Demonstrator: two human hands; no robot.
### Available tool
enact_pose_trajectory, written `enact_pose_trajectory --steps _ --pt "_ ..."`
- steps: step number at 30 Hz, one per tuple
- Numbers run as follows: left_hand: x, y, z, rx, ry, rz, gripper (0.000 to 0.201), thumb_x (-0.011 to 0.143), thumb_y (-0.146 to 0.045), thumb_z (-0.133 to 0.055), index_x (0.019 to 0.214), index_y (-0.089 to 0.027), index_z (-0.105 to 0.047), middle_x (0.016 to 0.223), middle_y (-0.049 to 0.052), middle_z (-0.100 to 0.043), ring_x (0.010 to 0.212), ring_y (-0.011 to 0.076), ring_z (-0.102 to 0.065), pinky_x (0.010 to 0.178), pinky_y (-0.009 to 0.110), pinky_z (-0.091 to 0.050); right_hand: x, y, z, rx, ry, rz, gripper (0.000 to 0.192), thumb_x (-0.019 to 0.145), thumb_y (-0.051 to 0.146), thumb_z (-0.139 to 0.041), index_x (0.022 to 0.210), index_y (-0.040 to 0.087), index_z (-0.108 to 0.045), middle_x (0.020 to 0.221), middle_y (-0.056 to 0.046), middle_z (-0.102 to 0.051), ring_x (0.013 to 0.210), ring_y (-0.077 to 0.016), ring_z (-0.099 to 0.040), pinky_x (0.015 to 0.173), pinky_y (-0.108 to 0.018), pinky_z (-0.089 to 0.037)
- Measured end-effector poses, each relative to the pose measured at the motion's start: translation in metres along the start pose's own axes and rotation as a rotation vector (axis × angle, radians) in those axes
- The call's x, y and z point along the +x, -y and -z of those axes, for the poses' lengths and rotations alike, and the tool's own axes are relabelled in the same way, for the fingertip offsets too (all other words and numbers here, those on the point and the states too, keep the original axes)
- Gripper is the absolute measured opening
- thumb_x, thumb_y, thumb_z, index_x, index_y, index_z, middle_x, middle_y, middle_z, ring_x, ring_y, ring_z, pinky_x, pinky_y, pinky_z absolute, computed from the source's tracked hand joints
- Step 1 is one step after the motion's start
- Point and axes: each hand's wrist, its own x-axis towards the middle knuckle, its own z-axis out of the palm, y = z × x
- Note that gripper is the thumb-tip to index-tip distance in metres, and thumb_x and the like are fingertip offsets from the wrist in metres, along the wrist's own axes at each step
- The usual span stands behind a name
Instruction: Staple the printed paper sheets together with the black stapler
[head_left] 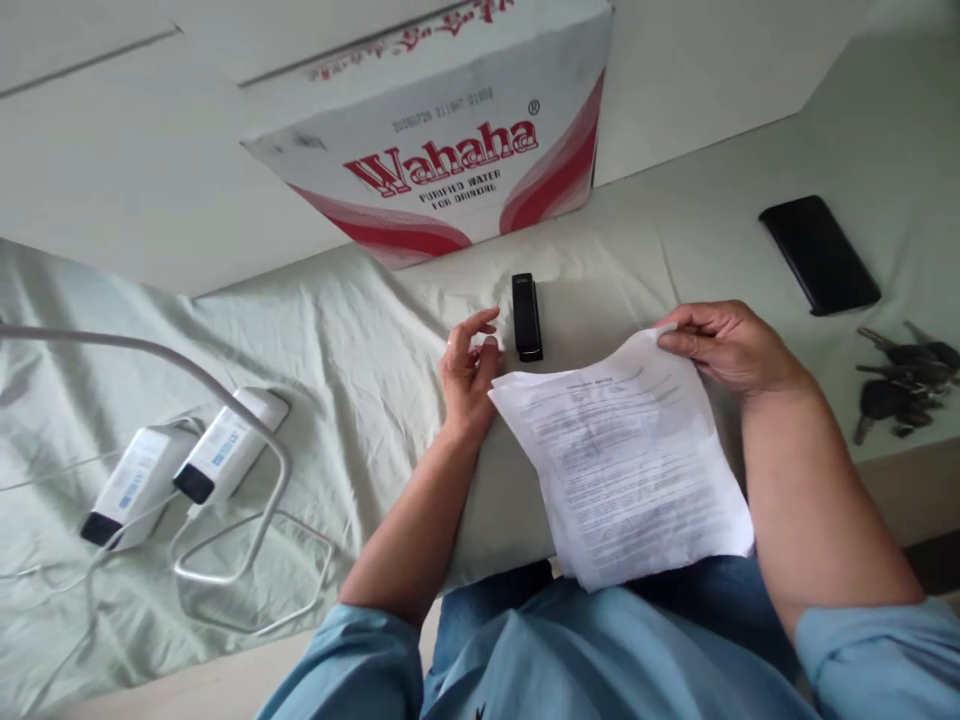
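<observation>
Holding the printed papers (pixel 630 460) over my lap, I had my right hand (pixel 727 345) pinched on their far top corner, thumb and fingers clamped on the sheet. My left hand (pixel 469 370) hovered at the near left corner, fingers loosely apart, gripping nothing, just beside the black stapler (pixel 526 316) lying on the sheet-covered table (pixel 360 350). Off left lay two white chargers (pixel 184 465) with cables. To the right sat keys (pixel 904 380) and a black phone (pixel 819 253). Farthest back stood the Wahaha box (pixel 450 140).

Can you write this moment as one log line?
left hand: open beside stapler | right hand: holds papers | table
</observation>
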Motion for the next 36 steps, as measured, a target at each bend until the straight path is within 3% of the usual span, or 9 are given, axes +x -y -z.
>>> enact_pose_trajectory --steps 2,5,8,12,16,20,22,28,36 --pt "-0.002 -0.004 -0.001 -0.071 -0.023 0.120 0.037 0.111 -0.051 -0.063 0.106 -0.022 -0.084 0.081 0.002 -0.072 0.067 0.0140 -0.064 0.061 0.025 -0.049 0.005 -0.004 -0.003 0.042 -0.102 0.039 0.037 0.076 0.065 -0.099 0.085 0.031 -0.085 0.078 0.000 -0.077 0.065 -0.0198 -0.067 0.061 -0.036 -0.053" --pt "-0.002 -0.009 -0.002 -0.198 0.043 0.228 0.061 0.110 -0.069 -0.057 0.083 -0.018 -0.079 0.061 0.001 -0.059 0.053 0.0127 -0.050 0.052 0.027 -0.038 0.015 -0.011 -0.008 0.064 -0.257 0.086 0.038 0.071 0.060 -0.104 0.079 0.030 -0.082 0.071 0.001 -0.073 0.058 -0.0177 -0.060 0.054 -0.035 -0.048" --pt "-0.001 -0.010 -0.001 -0.311 0.134 0.282 0.058 0.099 -0.073 -0.072 0.080 -0.018 -0.076 0.060 -0.001 -0.057 0.051 0.0109 -0.043 0.049 0.026 -0.031 0.023 -0.018 -0.008 0.104 -0.348 0.095 0.041 0.066 0.059 -0.106 0.078 0.030 -0.081 0.071 0.000 -0.073 0.056 -0.0175 -0.058 0.051 -0.035 -0.046" --pt "0.001 -0.009 0.000 -0.309 0.234 0.326 0.048 0.081 -0.062 -0.094 0.082 -0.019 -0.074 0.059 -0.005 -0.053 0.052 0.0079 -0.037 0.051 0.024 -0.027 0.027 -0.027 -0.007 0.100 -0.416 0.103 0.041 0.067 0.058 -0.105 0.080 0.029 -0.079 0.069 0.000 -0.071 0.055 -0.0168 -0.055 0.049 -0.034 -0.044" --pt "0.005 -0.005 -0.002 -0.350 0.132 0.349 0.054 0.077 -0.059 -0.098 0.073 -0.020 -0.061 0.059 -0.007 -0.047 0.053 0.0066 -0.034 0.051 0.022 -0.024 0.024 -0.027 -0.012 0.125 -0.410 0.116 0.040 0.071 0.057 -0.103 0.082 0.029 -0.076 0.068 0.003 -0.066 0.060 -0.0170 -0.060 0.054 -0.033 -0.051" --pt "0.009 -0.004 -0.004 -0.431 -0.029 0.361 0.058 0.070 -0.061 -0.102 0.075 -0.021 -0.060 0.059 -0.008 -0.048 0.050 0.0059 -0.032 0.048 0.022 -0.025 0.021 -0.021 -0.017 0.185 -0.295 0.073 0.046 0.065 0.053 -0.106 0.091 0.027 -0.078 0.085 -0.001 -0.078 0.077 -0.0213 -0.073 0.069 -0.036 -0.063" --pt "0.009 -0.005 -0.004 -0.457 -0.047 0.372 0.058 0.072 -0.065 -0.100 0.077 -0.022 -0.063 0.057 -0.009 -0.048 0.047 0.0058 -0.033 0.045 0.022 -0.025 0.020 -0.021 -0.017 0.160 -0.322 0.079 0.047 0.063 0.051 -0.108 0.090 0.026 -0.078 0.086 -0.002 -0.079 0.075 -0.0206 -0.072 0.065 -0.035 -0.061" --pt "0.002 -0.010 -0.002 -0.462 0.113 0.431 0.054 0.076 -0.065 -0.097 0.077 -0.020 -0.068 0.053 -0.008 -0.047 0.041 0.0056 -0.036 0.039 0.022 -0.024 0.022 -0.029 -0.008 0.017 -0.472 0.179 0.039 0.070 0.054 -0.105 0.080 0.027 -0.078 0.072 0.002 -0.072 0.065 -0.0178 -0.065 0.063 -0.035 -0.058" --pt "0.004 -0.007 -0.002 -0.428 0.036 0.419 0.046 0.082 -0.059 -0.091 0.075 -0.021 -0.066 0.048 -0.009 -0.044 0.037 0.0055 -0.032 0.037 0.022 -0.022 0.016 -0.022 -0.003 -0.103 -0.509 0.236 0.038 0.075 0.066 -0.099 0.083 0.033 -0.081 0.074 0.000 -0.076 0.067 -0.0219 -0.067 0.064 -0.040 -0.060"
